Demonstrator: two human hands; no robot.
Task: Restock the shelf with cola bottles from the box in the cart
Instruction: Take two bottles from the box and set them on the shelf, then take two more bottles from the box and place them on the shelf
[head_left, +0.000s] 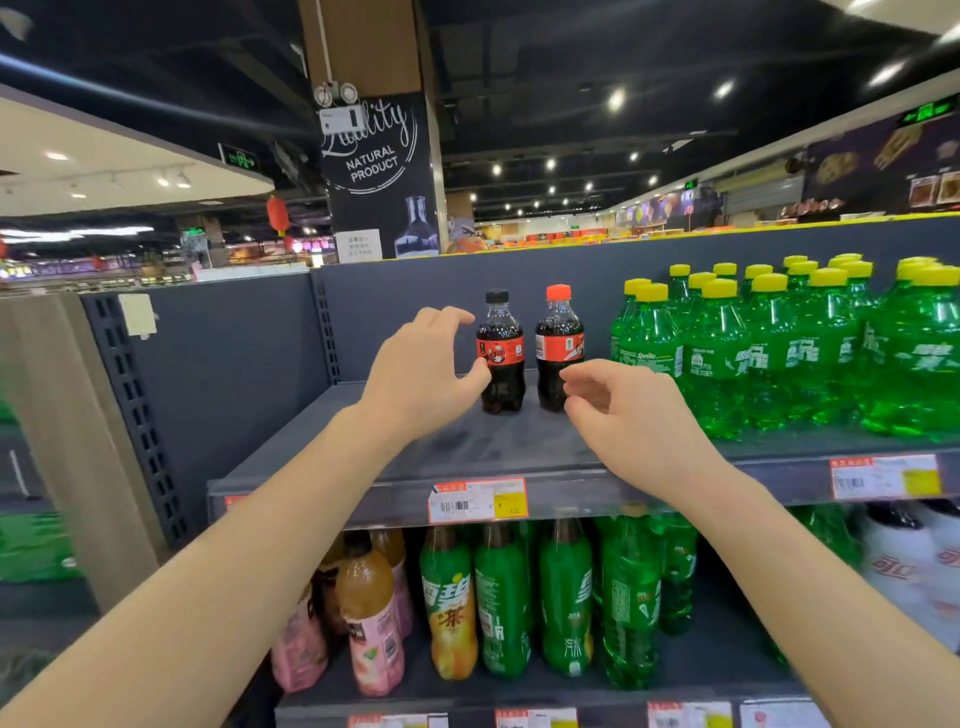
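Two small cola bottles stand upright side by side on the grey top shelf (311, 462): one with a black cap (501, 358) and one with a red cap (557, 338). My left hand (421, 374) is just left of the black-capped bottle, fingers spread, thumb tip near or touching its label. In front of the red-capped bottle's lower part is my right hand (623, 410), with loosely curled fingers and nothing in it. The box and the cart are out of view.
Green Sprite bottles (779, 348) with yellow caps fill the right part of the same shelf. The shelf below holds pink tea bottles (371, 618), green bottles (566, 597) and white bottles (904, 566). Price tags (478, 500) line the shelf edge. A perforated upright (140, 415) bounds the left side.
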